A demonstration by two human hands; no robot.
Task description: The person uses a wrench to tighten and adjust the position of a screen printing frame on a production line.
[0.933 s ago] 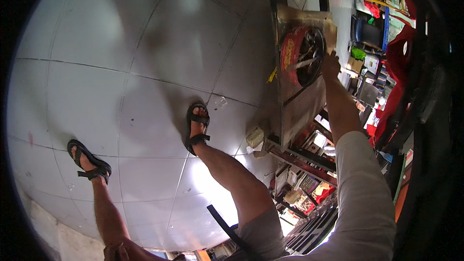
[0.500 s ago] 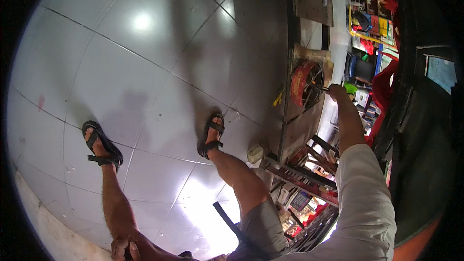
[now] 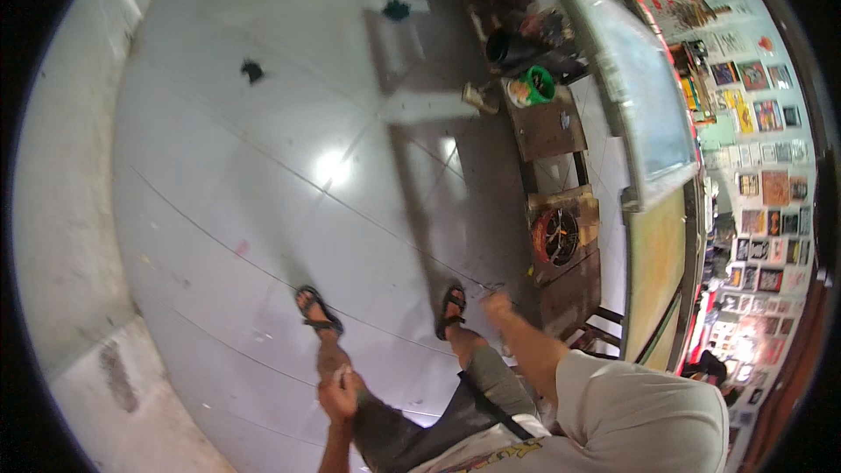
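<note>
Above the tiled floor (image 3: 263, 210), a slim tool (image 3: 494, 286), probably light and stiff, best held by its near end, is gripped by the right hand (image 3: 498, 306); whether the left hand (image 3: 338, 396) is closed cannot be told.

Grey tiled floor (image 3: 219, 180); pale wall (image 3: 740, 13) with pictures (image 3: 752, 74)

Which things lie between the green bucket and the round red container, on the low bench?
Head view: after the green bucket comes a brown board, then a gap showing pale floor, then the tan sheet under the red container.
</note>
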